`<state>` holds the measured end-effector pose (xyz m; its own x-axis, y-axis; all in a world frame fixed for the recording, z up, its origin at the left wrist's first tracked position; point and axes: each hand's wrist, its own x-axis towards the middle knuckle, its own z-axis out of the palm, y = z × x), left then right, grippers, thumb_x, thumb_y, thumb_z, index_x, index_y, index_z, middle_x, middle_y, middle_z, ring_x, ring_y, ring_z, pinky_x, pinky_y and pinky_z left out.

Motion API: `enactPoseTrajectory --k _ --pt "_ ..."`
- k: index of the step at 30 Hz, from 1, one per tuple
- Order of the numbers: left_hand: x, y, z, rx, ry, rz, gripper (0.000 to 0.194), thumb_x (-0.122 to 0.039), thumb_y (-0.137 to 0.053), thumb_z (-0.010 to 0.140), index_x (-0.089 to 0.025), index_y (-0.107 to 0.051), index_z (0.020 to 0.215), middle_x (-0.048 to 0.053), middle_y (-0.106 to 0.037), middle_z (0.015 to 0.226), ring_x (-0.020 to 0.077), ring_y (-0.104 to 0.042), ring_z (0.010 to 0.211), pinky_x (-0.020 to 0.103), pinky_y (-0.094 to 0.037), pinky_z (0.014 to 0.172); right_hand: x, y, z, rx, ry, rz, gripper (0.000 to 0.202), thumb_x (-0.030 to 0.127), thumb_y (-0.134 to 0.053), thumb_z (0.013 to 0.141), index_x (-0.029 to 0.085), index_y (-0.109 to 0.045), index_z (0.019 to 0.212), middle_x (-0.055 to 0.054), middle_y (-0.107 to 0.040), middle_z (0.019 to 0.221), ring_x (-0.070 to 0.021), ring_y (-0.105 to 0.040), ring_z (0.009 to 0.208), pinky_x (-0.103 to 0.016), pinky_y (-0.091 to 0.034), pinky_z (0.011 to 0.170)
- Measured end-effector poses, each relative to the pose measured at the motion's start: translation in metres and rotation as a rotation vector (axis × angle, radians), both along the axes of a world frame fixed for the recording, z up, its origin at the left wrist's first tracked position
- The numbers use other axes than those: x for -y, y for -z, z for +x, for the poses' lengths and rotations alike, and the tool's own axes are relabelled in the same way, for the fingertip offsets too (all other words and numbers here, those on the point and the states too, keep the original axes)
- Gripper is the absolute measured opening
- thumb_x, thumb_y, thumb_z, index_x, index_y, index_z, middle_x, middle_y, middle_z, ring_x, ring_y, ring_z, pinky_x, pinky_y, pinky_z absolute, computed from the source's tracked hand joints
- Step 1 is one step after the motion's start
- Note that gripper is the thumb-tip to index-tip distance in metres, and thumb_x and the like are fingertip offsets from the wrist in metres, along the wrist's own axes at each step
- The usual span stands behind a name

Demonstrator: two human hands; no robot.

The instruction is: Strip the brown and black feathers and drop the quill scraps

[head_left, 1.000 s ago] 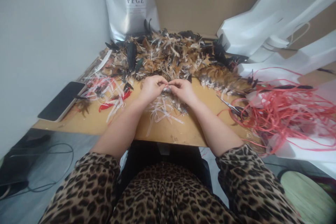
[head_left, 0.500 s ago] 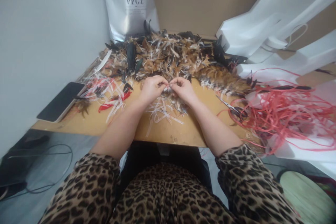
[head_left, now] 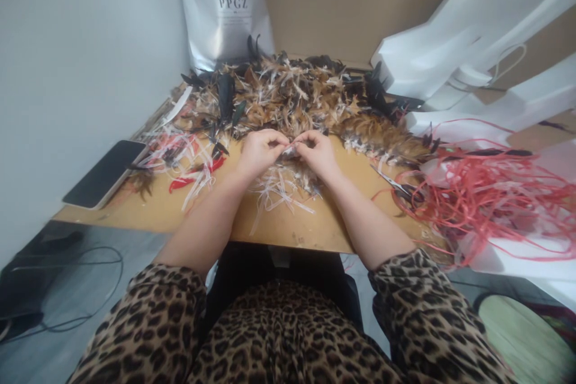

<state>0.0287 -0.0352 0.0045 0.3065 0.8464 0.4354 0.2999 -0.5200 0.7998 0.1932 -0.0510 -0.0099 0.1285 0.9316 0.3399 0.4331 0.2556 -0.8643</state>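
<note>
Two-handed, with left hand (head_left: 262,150) and right hand (head_left: 318,151) pinched narrowly on tiny, unclear piece (head_left: 291,147), work gently near feathers (head_left: 292,93).

Soft, muted light; pale sheen on silver bag (head_left: 227,36); edges stretched, blurry.

A dark-screened phone (head_left: 104,174) lies at the table's (head_left: 310,231) left edge, and a silver bag (head_left: 202,30) printed "PPGZ" stands behind. Below right sits a round pale-green seat (head_left: 524,342); at left, a cable (head_left: 122,267) loops over the grey floor (head_left: 141,252).
</note>
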Motion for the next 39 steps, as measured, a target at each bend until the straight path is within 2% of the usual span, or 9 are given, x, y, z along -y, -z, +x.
enactPoseTrajectory --k 6,11,17,22,27,30,33,36,39 --pt "-0.001 0.000 -0.001 0.047 -0.012 -0.185 0.010 -0.021 -0.067 0.066 -0.015 -0.071 0.072 0.006 -0.070 0.079 0.0130 -0.061 0.069 0.024 -0.046 0.068 -0.001 -0.001 0.006 0.024 0.082 0.083 0.007 0.022 -0.058 0.064 0.018 -0.063 0.066 -0.003 -0.063 0.073 -0.0169 -0.056 0.075 -0.031 -0.047 0.069" --pt "-0.001 0.000 -0.002 0.039 -0.027 -0.226 0.014 -0.024 -0.069 0.064 -0.013 -0.070 0.073 0.004 -0.067 0.067 0.0099 -0.055 0.057 0.021 -0.041 0.055 0.004 -0.007 0.006 0.032 0.082 0.096 0.005 0.022 -0.059 0.063 0.018 -0.062 0.064 -0.002 -0.062 0.072 -0.0160 -0.055 0.074 -0.030 -0.046 0.069" --pt "-0.002 0.001 -0.001 0.108 0.032 -0.289 0.015 -0.025 -0.070 0.063 -0.012 -0.067 0.071 0.004 -0.066 0.068 0.0098 -0.055 0.058 0.021 -0.041 0.055 0.004 -0.007 0.008 0.036 0.068 0.085 0.006 0.022 -0.059 0.064 0.017 -0.063 0.066 -0.002 -0.063 0.073 -0.0159 -0.055 0.074 -0.030 -0.044 0.071" --pt "-0.001 0.000 0.000 0.107 0.094 -0.242 0.022 -0.028 -0.072 0.063 -0.012 -0.067 0.077 0.006 -0.069 0.080 0.0117 -0.060 0.069 0.023 -0.046 0.066 0.006 -0.007 0.008 0.064 0.028 0.075 0.010 0.022 -0.056 0.069 0.016 -0.064 0.071 -0.003 -0.064 0.075 -0.0159 -0.057 0.075 -0.031 -0.045 0.074" --pt "-0.001 0.003 0.001 0.000 0.022 -0.087 0.017 -0.026 -0.073 0.062 -0.015 -0.070 0.075 0.004 -0.069 0.077 0.0123 -0.059 0.069 0.024 -0.045 0.067 0.010 -0.009 0.000 0.031 -0.010 0.126 0.009 0.025 -0.060 0.070 0.017 -0.064 0.072 -0.002 -0.065 0.078 -0.0160 -0.058 0.079 -0.033 -0.046 0.079" --pt "-0.003 0.005 0.002 0.138 -0.043 -0.234 0.017 -0.026 -0.074 0.061 -0.014 -0.070 0.072 0.003 -0.068 0.070 0.0109 -0.057 0.062 0.023 -0.044 0.062 0.006 -0.008 0.003 -0.129 0.032 0.202 0.022 0.032 -0.062 0.073 0.020 -0.064 0.091 -0.003 -0.065 0.092 -0.0159 -0.058 0.086 -0.032 -0.047 0.081" --pt "-0.006 0.005 0.003 0.421 -0.021 -0.490 0.024 -0.026 -0.078 0.057 -0.012 -0.067 0.073 0.003 -0.066 0.064 0.0090 -0.057 0.056 0.021 -0.044 0.057 0.000 -0.007 0.010 -0.377 0.144 0.211 0.035 0.039 -0.062 0.074 0.022 -0.058 0.104 -0.002 -0.063 0.099 -0.0134 -0.058 0.082 -0.028 -0.048 0.073" --pt "-0.008 0.001 0.002 0.658 0.056 -0.692 0.026 -0.023 -0.080 0.054 -0.011 -0.065 0.073 0.002 -0.064 0.062 0.0069 -0.058 0.055 0.018 -0.044 0.055 -0.001 -0.008 0.011 -0.537 0.177 0.100 0.032 0.041 -0.067 0.068 0.020 -0.061 0.092 0.000 -0.063 0.085 -0.0110 -0.057 0.072 -0.025 -0.047 0.067" --pt "-0.006 -0.003 0.002 0.772 0.111 -0.795 0.026 -0.018 -0.081 0.054 -0.011 -0.064 0.072 -0.001 -0.062 0.061 0.0051 -0.057 0.055 0.015 -0.043 0.053 0.006 -0.011 -0.001 -0.559 0.060 -0.057 0.029 0.041 -0.072 0.063 0.017 -0.063 0.079 0.002 -0.062 0.071 -0.0093 -0.053 0.064 -0.024 -0.045 0.066"
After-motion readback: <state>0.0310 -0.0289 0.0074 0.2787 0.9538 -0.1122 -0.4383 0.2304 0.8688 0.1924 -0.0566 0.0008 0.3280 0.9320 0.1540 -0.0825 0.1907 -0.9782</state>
